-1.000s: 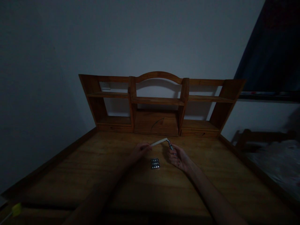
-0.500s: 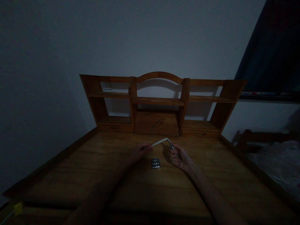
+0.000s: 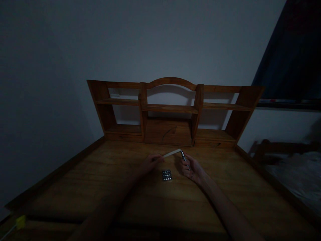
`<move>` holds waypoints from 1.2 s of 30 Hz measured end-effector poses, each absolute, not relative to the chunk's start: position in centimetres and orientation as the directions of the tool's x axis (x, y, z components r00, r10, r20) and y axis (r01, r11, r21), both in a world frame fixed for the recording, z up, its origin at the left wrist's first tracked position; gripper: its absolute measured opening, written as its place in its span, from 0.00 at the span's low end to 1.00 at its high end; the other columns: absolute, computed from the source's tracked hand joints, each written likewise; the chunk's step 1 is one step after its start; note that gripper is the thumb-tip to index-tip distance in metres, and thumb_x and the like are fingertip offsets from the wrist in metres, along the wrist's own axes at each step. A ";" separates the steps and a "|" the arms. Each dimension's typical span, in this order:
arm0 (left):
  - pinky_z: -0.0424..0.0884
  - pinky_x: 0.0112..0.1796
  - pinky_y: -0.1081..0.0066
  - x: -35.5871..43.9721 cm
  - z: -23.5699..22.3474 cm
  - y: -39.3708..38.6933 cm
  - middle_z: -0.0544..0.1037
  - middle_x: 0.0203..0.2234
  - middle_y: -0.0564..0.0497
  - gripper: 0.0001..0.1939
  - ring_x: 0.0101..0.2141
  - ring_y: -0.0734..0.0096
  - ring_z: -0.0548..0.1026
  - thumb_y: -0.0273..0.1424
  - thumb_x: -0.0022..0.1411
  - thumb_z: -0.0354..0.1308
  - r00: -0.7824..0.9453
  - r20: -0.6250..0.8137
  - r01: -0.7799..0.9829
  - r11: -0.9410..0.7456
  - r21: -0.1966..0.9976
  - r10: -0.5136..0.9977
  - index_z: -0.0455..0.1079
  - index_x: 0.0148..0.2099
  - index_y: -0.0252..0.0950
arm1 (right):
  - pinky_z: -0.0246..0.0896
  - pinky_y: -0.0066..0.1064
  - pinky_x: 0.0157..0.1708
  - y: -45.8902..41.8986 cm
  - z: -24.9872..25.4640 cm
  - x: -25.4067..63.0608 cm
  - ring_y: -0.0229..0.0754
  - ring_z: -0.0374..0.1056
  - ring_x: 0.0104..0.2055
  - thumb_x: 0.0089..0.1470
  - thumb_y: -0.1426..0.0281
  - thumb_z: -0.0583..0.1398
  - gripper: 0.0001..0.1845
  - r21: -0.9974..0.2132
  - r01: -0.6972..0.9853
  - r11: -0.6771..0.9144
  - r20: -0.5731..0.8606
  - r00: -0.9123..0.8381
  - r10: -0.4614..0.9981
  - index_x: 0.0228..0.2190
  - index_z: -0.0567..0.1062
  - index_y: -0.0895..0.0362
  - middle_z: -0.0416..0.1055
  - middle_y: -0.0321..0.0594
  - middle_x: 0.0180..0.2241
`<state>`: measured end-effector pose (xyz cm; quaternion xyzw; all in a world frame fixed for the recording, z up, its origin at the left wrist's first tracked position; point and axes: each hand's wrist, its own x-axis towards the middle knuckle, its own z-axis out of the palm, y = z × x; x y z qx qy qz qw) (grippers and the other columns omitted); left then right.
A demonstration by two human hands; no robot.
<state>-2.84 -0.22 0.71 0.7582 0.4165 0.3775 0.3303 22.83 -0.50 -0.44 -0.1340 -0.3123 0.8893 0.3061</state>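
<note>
In dim light, my left hand [image 3: 149, 162] pinches the near end of a thin pale strip [image 3: 172, 153] that slants up to the right. My right hand [image 3: 191, 169] is closed around a small metallic tool [image 3: 183, 156] whose tip meets the far end of the strip. Both hands hover just above a wooden desk [image 3: 160, 197]. A small dark block with rows of shiny points [image 3: 166, 175] lies on the desk between the two hands, untouched.
A wooden shelf unit [image 3: 170, 112] with an arched top stands at the back of the desk against a grey wall. Raised wooden rails edge the desk left and right. A yellow object [image 3: 20, 222] sits at the bottom left. Dark furniture lies to the right.
Hands, strip and tool keep almost the same pose; the view has shifted very slightly.
</note>
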 end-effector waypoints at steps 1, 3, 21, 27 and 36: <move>0.66 0.36 0.71 -2.8 0.7 -0.2 0.78 0.31 0.50 0.20 0.34 0.66 0.73 0.46 0.62 0.49 0.360 0.294 0.389 -0.429 0.815 0.885 0.75 0.35 0.36 | 0.35 0.19 0.08 -0.5 -0.4 22.9 0.27 0.37 0.11 0.60 0.53 0.46 0.25 -0.632 -0.467 -0.618 -0.045 -0.774 0.632 0.18 0.54 0.55 0.50 0.27 0.14; 0.66 0.37 0.71 -2.8 0.6 -0.2 0.78 0.31 0.50 0.20 0.34 0.66 0.73 0.46 0.62 0.50 0.350 0.295 0.397 -0.427 0.813 0.889 0.75 0.36 0.37 | 0.35 0.19 0.08 -0.6 -0.2 23.1 0.27 0.37 0.11 0.60 0.55 0.48 0.24 -0.612 -0.486 -0.624 -0.034 -0.772 0.634 0.18 0.53 0.55 0.49 0.27 0.14; 0.66 0.39 0.69 -2.9 0.8 -0.1 0.78 0.32 0.49 0.21 0.36 0.65 0.73 0.48 0.62 0.48 0.336 0.325 0.398 -0.447 0.801 0.884 0.74 0.35 0.38 | 0.36 0.19 0.08 -0.8 0.2 23.5 0.27 0.38 0.11 0.60 0.56 0.48 0.22 -0.608 -0.486 -0.627 -0.063 -0.758 0.649 0.19 0.53 0.55 0.51 0.27 0.14; 0.67 0.39 0.68 -2.9 1.3 -0.4 0.78 0.33 0.48 0.22 0.36 0.64 0.73 0.48 0.61 0.48 0.348 0.283 0.387 -0.412 0.825 0.894 0.74 0.36 0.36 | 0.34 0.19 0.07 -0.6 -0.1 23.3 0.27 0.36 0.10 0.60 0.55 0.47 0.24 -0.600 -0.424 -0.678 -0.111 -0.796 0.596 0.18 0.50 0.54 0.50 0.27 0.13; 0.66 0.39 0.69 -2.9 0.9 -0.3 0.78 0.33 0.48 0.20 0.36 0.64 0.73 0.46 0.62 0.48 0.340 0.308 0.374 -0.428 0.823 0.889 0.74 0.36 0.37 | 0.35 0.19 0.08 -0.7 0.0 23.4 0.27 0.36 0.11 0.61 0.56 0.47 0.24 -0.587 -0.472 -0.658 -0.055 -0.788 0.614 0.19 0.50 0.54 0.50 0.26 0.14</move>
